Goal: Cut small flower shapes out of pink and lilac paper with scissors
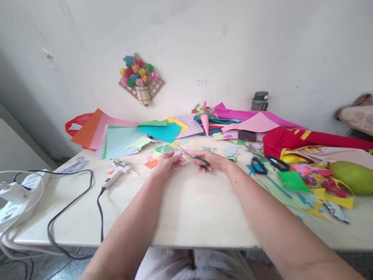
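Note:
Scissors with dark handles [202, 161] are in my right hand [218, 160], its fingers closed around the grips. Their blades point left and away from me, toward my left hand [168, 164]. My left hand is closed in a pinch on a small pale pink paper piece [183, 155], close to the blades; its exact shape is too small to make out. Just beyond both hands lie many coloured paper scraps [164, 149]. A teal paper sheet [161, 131] rests behind them on other sheets.
A white glue gun [116, 173] with a black cable lies at left, near a power strip [19, 198]. Larger scissors [259, 165], a green packet [294, 181] and green fruit [357, 178] are at right. A paper flower cone [204, 122] stands at the back.

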{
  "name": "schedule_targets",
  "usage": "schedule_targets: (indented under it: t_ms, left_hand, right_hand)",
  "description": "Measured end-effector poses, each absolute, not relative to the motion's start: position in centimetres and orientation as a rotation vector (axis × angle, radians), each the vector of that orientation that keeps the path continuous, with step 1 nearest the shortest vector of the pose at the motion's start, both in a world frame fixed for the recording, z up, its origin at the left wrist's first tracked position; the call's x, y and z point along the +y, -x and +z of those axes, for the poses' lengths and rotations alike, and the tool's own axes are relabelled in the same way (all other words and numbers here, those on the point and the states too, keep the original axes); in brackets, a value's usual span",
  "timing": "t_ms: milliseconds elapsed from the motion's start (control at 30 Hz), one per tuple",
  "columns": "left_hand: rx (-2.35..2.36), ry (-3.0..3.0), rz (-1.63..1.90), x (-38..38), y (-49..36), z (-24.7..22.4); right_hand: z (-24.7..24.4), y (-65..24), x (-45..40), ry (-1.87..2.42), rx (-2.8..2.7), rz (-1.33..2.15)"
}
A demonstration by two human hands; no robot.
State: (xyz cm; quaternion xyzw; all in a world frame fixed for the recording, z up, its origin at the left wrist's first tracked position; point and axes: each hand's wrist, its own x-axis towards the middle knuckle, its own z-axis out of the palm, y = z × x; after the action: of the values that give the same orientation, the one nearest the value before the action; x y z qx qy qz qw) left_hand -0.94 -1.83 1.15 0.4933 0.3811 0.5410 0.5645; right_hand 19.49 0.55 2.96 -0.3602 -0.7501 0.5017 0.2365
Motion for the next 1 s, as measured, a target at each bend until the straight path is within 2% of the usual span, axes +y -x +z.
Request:
schedule_targets:
  t_ms: [1000]
  left_hand:
    - [0.923, -1.234, 1.201, -1.73, 1.19, 1.16]
  right_hand:
    - [2.80, -20.02, 0.99, 0.989, -2.089, 1.423]
